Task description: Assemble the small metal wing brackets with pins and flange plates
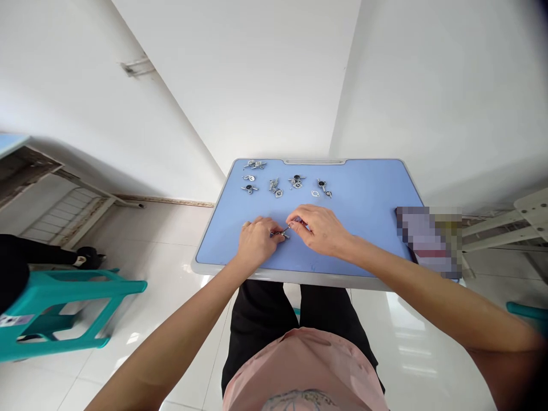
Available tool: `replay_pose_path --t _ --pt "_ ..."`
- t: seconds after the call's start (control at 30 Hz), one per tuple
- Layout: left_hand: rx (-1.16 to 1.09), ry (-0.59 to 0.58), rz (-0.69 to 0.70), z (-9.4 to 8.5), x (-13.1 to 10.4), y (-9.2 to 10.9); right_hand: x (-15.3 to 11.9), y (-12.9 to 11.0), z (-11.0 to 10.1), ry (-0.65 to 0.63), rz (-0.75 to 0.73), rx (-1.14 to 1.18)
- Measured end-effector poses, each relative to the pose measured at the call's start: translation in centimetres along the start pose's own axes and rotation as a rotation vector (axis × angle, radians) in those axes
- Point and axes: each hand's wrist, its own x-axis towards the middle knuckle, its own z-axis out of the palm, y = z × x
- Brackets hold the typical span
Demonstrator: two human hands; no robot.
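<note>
My left hand [257, 241] rests low on the blue desktop, its fingers closed on a small metal part [286, 234] that pokes out past the fingertips. Just to the right, my right hand [320, 229] is closed in a pinch. A thin dark piece [287, 228] runs between its fingertips and the part; its kind is too small to tell. Farther back lie similar small metal parts: one with a black round centre [249, 188], another [296, 179] and a third [321, 184]. A flat oval plate with a hole [315, 194] lies near them.
The blue desk [368, 200] has a pale raised rim and stands near a white wall. A small metal cluster [255, 164] lies at its back left. A blurred-out flat object [428, 242] is at the right edge. A green stool [72, 285] and a person's dark-clothed leg [47, 252] are at left.
</note>
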Motion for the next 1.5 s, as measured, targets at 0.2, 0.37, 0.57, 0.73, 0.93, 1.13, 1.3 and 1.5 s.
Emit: replay_pose_path --t 0.2,0.37,0.57,0.73,0.93,1.13,1.3,1.5 --pt "0.007 -0.002 0.009 0.0 0.0 0.0 0.4 -0.7 -0.2 -0.059 -0.005 -0.073" --pt "-0.004 -0.011 0.018 -0.1 -0.1 -0.1 0.8 -1.2 -0.4 -0.062 -0.001 -0.114" --pt "0.0 -0.022 0.012 -0.2 -0.1 0.0 1.3 -1.6 -0.5 -0.08 0.006 -0.158" --pt "-0.004 -0.032 0.014 -0.3 -0.1 0.0 1.4 -1.5 -0.6 -0.069 0.003 -0.157" --pt "-0.008 -0.036 0.016 -0.3 -0.1 -0.1 1.6 -1.4 -0.4 -0.084 -0.012 -0.155" --pt "-0.011 -0.029 0.031 -0.2 -0.1 -0.2 1.8 -1.6 -0.7 -0.078 -0.014 -0.156" --pt "-0.008 -0.026 0.037 -0.2 -0.1 -0.2 1.8 -1.7 -0.6 -0.105 0.002 -0.176" --pt "-0.006 -0.028 0.03 -0.3 -0.1 -0.2 2.1 -1.8 -1.0 -0.166 0.01 -0.219"
